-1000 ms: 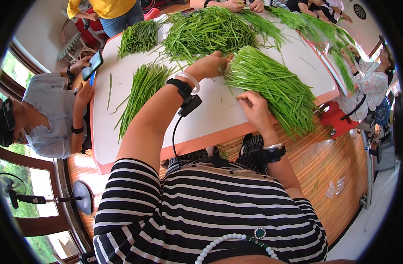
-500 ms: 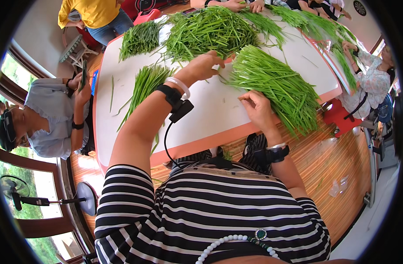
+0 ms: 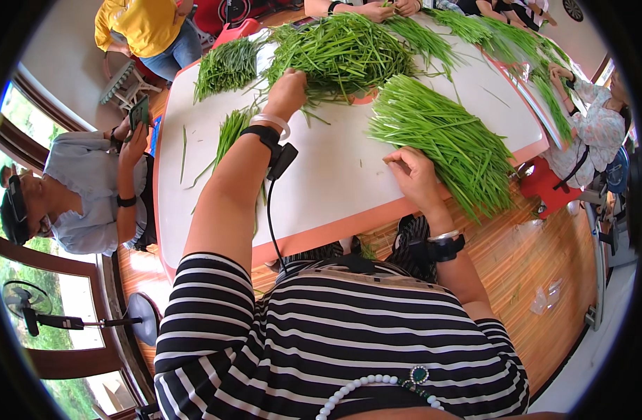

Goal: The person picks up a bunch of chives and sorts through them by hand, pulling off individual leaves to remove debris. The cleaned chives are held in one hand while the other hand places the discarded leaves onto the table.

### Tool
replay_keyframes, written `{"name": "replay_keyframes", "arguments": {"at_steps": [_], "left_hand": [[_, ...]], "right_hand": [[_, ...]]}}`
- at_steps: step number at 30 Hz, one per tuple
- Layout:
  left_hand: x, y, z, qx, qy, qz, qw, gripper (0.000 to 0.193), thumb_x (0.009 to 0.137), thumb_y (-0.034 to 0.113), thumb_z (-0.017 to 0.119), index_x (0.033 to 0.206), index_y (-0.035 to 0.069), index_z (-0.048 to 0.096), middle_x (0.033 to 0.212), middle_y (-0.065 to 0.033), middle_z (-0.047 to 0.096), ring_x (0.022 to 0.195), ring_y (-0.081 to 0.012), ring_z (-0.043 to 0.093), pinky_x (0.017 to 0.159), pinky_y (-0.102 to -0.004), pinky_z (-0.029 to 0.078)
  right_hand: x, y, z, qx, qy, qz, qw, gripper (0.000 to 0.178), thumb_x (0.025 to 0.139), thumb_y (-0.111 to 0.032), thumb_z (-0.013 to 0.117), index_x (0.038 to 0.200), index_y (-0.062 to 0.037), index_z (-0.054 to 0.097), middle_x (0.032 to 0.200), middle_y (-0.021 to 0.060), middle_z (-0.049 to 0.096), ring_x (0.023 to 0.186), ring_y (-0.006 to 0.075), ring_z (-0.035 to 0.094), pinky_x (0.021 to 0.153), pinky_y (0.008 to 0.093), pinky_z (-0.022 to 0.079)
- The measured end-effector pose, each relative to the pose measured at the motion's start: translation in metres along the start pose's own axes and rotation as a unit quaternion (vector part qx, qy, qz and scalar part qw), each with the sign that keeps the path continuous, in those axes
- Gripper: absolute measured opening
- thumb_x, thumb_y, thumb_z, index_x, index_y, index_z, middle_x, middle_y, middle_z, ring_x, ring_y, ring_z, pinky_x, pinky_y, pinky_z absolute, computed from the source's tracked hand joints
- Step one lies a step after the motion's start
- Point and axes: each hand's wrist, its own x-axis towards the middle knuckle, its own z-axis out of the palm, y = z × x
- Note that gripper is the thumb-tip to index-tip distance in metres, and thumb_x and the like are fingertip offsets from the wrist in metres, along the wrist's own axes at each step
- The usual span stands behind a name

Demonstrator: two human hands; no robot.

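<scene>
Long flat green leaves like garlic chives lie on the white table (image 3: 335,185). My left hand (image 3: 287,92) reaches to the near left edge of the big loose pile of chives (image 3: 345,52). Its fingers are curled at the leaves, and what is between them is hidden. My right hand (image 3: 415,176) is lower right, thumb and forefinger pinched together; anything between them is too small to name. Beside it lies a thick, lined-up bundle of chives (image 3: 443,136), close to the table's near right edge. A smaller bundle (image 3: 231,133) lies partly behind my left forearm.
Another darker green heap (image 3: 226,66) is at the far left. A person with a phone (image 3: 139,115) sits at the left, and a person in yellow (image 3: 142,28) stands beyond. Other people handle greens at the far side. A fan (image 3: 37,318) stands lower left.
My left hand has moved left and away from me, from above the middle of the table to the big pile, and its fingers have curled. The right hand has stayed nearly still.
</scene>
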Motion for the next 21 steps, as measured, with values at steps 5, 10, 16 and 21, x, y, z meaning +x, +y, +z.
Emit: {"name": "replay_keyframes", "arguments": {"at_steps": [5,10,16,21], "left_hand": [[-0.006,0.005,-0.029,-0.096,-0.121,0.035,0.987,0.028,0.074,0.01,0.074,0.097,0.002,0.061,0.09,-0.0121,0.062,0.078,-0.0242,0.062,0.069,-0.0376,0.051],[-0.019,0.043,-0.05,-0.118,-0.382,-0.052,0.915,0.025,0.076,0.011,0.075,0.095,0.003,0.06,0.086,-0.0111,0.062,0.073,-0.0201,0.062,0.058,-0.0346,0.051],[-0.001,0.015,-0.008,-0.018,-0.208,0.087,0.974,0.041,0.074,0.018,0.077,0.111,0.007,0.061,0.111,-0.0155,0.055,0.104,-0.0332,0.055,0.084,-0.0385,0.048],[0.028,0.004,0.018,-0.027,-0.182,0.023,0.983,0.053,0.074,0.025,0.074,0.123,0.011,0.06,0.124,-0.0206,0.05,0.118,-0.0408,0.049,0.1,-0.0424,0.043]], "right_hand": [[0.001,0.001,-0.001,-0.028,0.004,-0.028,0.999,0.009,0.083,0.003,0.063,0.09,0.0001,0.066,0.085,0.0092,0.064,0.075,0.0183,0.061,0.067,0.0275,0.049],[0.0,-0.004,-0.004,-0.022,-0.005,0.009,1.0,0.008,0.082,0.003,0.063,0.089,-0.0002,0.066,0.085,0.0095,0.065,0.077,0.0203,0.061,0.068,0.0287,0.049],[0.003,-0.002,-0.002,-0.035,-0.001,-0.019,0.999,0.008,0.081,0.002,0.064,0.089,-0.0008,0.066,0.084,0.0098,0.065,0.079,0.0225,0.061,0.071,0.0306,0.049],[0.003,-0.004,-0.002,-0.027,0.0,0.001,1.0,0.008,0.081,0.001,0.065,0.088,-0.0008,0.066,0.083,0.0096,0.065,0.079,0.0227,0.061,0.071,0.0303,0.049]]}}
